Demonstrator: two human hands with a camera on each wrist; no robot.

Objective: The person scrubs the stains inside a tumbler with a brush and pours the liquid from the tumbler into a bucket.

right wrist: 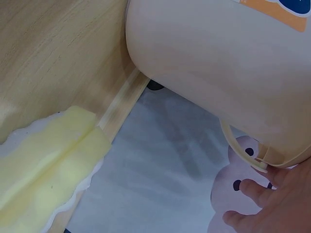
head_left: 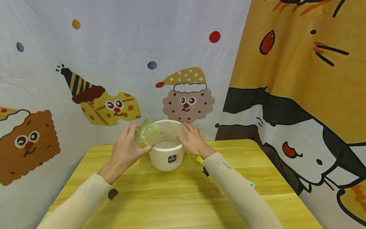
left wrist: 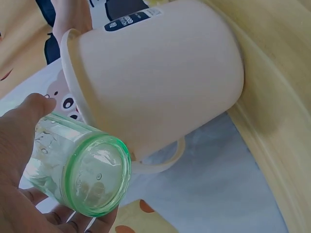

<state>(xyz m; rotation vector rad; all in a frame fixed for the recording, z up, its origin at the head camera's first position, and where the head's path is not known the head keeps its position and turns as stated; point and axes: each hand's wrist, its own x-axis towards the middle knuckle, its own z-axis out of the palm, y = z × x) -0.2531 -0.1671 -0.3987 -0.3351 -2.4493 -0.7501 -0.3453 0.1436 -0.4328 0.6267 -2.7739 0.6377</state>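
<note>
My left hand (head_left: 125, 148) grips a clear green glass cup (head_left: 147, 133), thumb on one side and fingers on the other. The cup is tilted, its round base (left wrist: 99, 177) facing the left wrist camera. It is held at the left of the rim of a cream plastic bucket (head_left: 166, 160), which stands upright on the table. Inside the bucket shows a pale surface (head_left: 167, 145). My right hand (head_left: 195, 140) holds the bucket's right rim, its thumb over the inner side and its fingers outside by the loop handle (right wrist: 238, 145).
A yellow sponge-like head with a white scalloped edge (right wrist: 53, 160) lies on the wooden table (head_left: 160, 200), right of the bucket. A light blue loop (head_left: 251, 183) shows beyond my right forearm. Behind the table hangs a printed cloth (head_left: 114, 47).
</note>
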